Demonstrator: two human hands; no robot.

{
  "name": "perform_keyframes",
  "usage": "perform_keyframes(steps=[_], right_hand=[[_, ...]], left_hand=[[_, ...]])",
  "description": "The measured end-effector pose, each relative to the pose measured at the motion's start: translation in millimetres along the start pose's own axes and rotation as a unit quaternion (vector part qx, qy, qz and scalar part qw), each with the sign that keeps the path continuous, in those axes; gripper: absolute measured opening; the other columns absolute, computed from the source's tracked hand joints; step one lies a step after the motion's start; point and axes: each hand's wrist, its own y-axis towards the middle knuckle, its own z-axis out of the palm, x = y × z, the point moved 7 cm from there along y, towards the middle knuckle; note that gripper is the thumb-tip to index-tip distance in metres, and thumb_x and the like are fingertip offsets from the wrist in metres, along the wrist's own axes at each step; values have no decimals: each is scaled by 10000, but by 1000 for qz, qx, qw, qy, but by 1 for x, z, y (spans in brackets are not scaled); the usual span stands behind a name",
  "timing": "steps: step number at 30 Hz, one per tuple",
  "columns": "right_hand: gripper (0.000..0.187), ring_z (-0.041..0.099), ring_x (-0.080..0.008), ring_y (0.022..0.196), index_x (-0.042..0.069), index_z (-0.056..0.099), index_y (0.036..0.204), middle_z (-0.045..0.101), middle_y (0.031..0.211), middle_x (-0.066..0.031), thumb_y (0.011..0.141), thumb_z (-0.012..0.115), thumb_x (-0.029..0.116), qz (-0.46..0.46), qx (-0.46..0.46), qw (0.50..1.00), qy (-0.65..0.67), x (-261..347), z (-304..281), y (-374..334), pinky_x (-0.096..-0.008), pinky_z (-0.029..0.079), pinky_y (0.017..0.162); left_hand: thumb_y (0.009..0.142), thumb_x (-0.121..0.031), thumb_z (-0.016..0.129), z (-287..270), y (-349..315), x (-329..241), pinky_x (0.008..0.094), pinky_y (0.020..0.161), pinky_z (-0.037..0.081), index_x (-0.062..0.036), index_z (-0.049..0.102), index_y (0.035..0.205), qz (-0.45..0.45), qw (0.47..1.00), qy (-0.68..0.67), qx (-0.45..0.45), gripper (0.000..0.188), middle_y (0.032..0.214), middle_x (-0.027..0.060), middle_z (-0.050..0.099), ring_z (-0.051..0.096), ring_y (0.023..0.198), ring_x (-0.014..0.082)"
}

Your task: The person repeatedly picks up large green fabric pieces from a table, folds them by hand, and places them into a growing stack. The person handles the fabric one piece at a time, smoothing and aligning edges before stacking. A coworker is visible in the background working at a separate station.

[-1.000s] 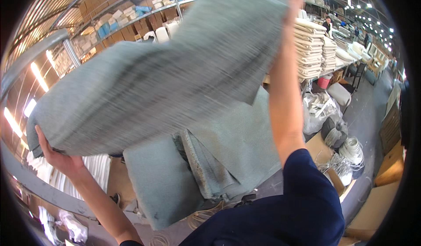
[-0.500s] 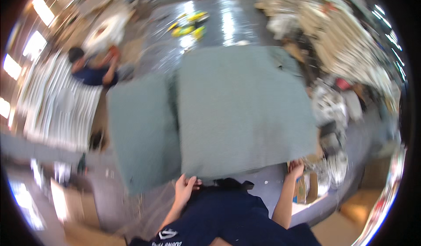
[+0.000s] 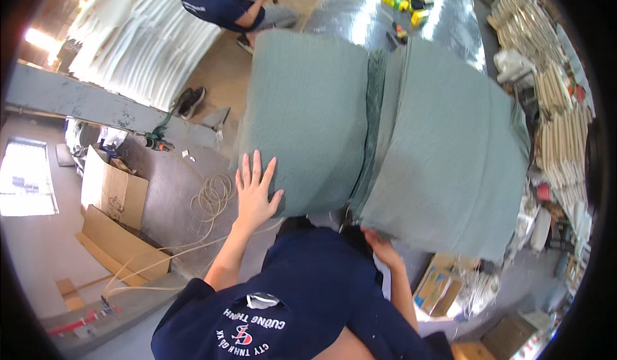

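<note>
Two thick stacks of grey-green, felt-like sheets lie side by side in front of me, with a dark gap between them. On the near left part of the left stack (image 3: pixel 308 116) my left hand (image 3: pixel 256 193) rests flat, fingers spread. My right hand (image 3: pixel 384 249) is at the near left corner of the right stack (image 3: pixel 450 148), closed on the edge of a sheet. Its fingertips are partly covered by that edge. The right stack's sheets reach out over its near side and look slightly skewed against the left stack.
A seated co-worker (image 3: pixel 222 7) is beyond the left stack, near a pile of white sheets (image 3: pixel 141 39). Yellow tools (image 3: pixel 402 0) lie on a shiny surface at the back. Cardboard boxes (image 3: pixel 116 186) and a coiled hose (image 3: pixel 212 196) lie left; an open box (image 3: pixel 440 289) stands right.
My view has turned left. My left hand has gone from the right stack's near edge onto the left stack; my right hand has moved from that stack's right corner to its left corner.
</note>
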Motion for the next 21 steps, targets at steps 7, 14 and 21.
perform_keyframes(steps=[7, 14, 21], right_hand=[[423, 650, -227, 1208, 36, 616, 1258, 667, 1334, -120, 1044, 569, 397, 74, 76, 951, 290, 71, 115, 84, -351, 449, 1074], [309, 713, -219, 1034, 90, 577, 1170, 721, 1103, -91, 1015, 564, 357, 149, -51, 805, 572, 72, 166, 91, -345, 521, 896], [305, 676, -142, 947, 31, 627, 1168, 727, 1105, -94, 1003, 565, 280, 32, -235, 868, 437, 70, 162, 44, -297, 507, 846]], left_hand=[[763, -431, 833, 17, -25, 17, 693, 1220, 77, -210, 435, 1567, 266, 952, 28, 149, 923, 1698, 181, 224, 117, 1574, 448], [737, -326, 809, 21, -34, 15, 659, 1232, 152, -206, 416, 1575, 379, 890, 208, 147, 933, 1667, 187, 284, 208, 1545, 462], [765, -299, 801, 18, -45, -5, 647, 1182, 290, -177, 460, 1521, 385, 888, 221, 121, 838, 1568, 204, 391, 329, 1463, 501]])
